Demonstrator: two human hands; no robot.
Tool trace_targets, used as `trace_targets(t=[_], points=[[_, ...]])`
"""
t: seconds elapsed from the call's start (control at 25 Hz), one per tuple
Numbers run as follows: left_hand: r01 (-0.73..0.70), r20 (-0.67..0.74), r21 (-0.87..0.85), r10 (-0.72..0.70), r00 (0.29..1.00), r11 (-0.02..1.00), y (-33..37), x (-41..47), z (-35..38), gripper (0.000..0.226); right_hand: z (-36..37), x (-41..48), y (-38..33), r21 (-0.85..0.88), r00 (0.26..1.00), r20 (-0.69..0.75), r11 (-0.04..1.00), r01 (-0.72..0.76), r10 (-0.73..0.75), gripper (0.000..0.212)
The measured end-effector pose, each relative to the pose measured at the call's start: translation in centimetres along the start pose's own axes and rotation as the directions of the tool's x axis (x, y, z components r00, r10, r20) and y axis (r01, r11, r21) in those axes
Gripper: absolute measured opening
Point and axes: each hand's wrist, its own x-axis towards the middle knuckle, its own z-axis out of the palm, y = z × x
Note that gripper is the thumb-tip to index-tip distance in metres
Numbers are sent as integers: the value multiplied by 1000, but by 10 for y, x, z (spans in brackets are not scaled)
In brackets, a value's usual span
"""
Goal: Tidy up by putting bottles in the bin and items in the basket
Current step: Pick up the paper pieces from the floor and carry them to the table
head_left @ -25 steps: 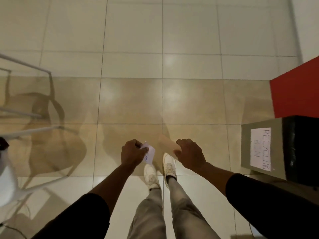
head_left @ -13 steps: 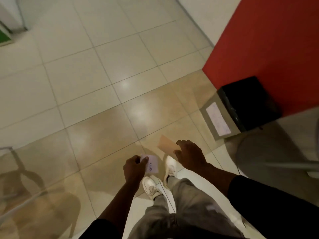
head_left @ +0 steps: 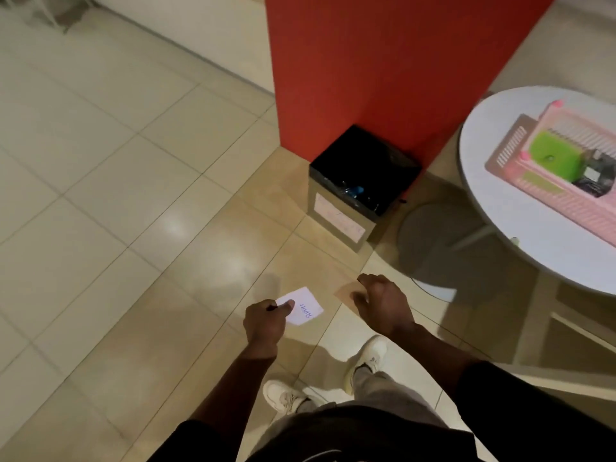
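My left hand [head_left: 265, 323] pinches a white paper card [head_left: 305, 310] with blue writing, held above the floor. A tan card [head_left: 346, 291] sticks out from the closed fingers of my right hand [head_left: 383, 306]. Ahead of both hands stands the bin [head_left: 346, 225], a grey box with a paper label and a black liner; something clear with a blue cap [head_left: 358, 189] lies inside. On the round white table [head_left: 533, 248] at the right sits a pink slatted basket [head_left: 546, 191] holding a green box [head_left: 551, 158] and a dark item.
A red pillar [head_left: 383, 68] rises right behind the bin. The table's round base [head_left: 436, 241] rests on the floor beside the bin. My two white shoes [head_left: 368, 360] stand on beige tiles. Pale tiled floor stretches to the left.
The view has swung right: the bin now sits ahead, and the table with the pink basket has come into sight. Both hands still hold their cards in the same way.
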Motion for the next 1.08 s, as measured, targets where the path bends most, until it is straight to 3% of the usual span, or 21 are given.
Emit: trace_targets(t=[0.16, 0.44, 0.6, 0.92, 1.08], points=[[-21, 81, -58, 25, 996, 998, 52, -11, 73, 21, -40, 3, 74, 30, 992, -61, 994, -105, 107, 19], [-128, 139, -75, 137, 981, 989, 133, -40, 205, 16, -106, 9, 200, 129, 960, -181, 973, -191, 212, 17], [-133, 254, -171, 174, 952, 976, 178, -63, 269, 16, -139, 8, 252, 180, 925, -235, 949, -260, 298, 16], [-135, 370, -270, 232, 900, 953, 267, -77, 365, 9, -183, 22, 315, 403, 757, -360, 823, -401, 545, 27], [-119, 458, -244, 223, 861, 962, 318, -68, 427, 20, -214, 38, 347, 480, 613, -372, 709, -516, 697, 45]])
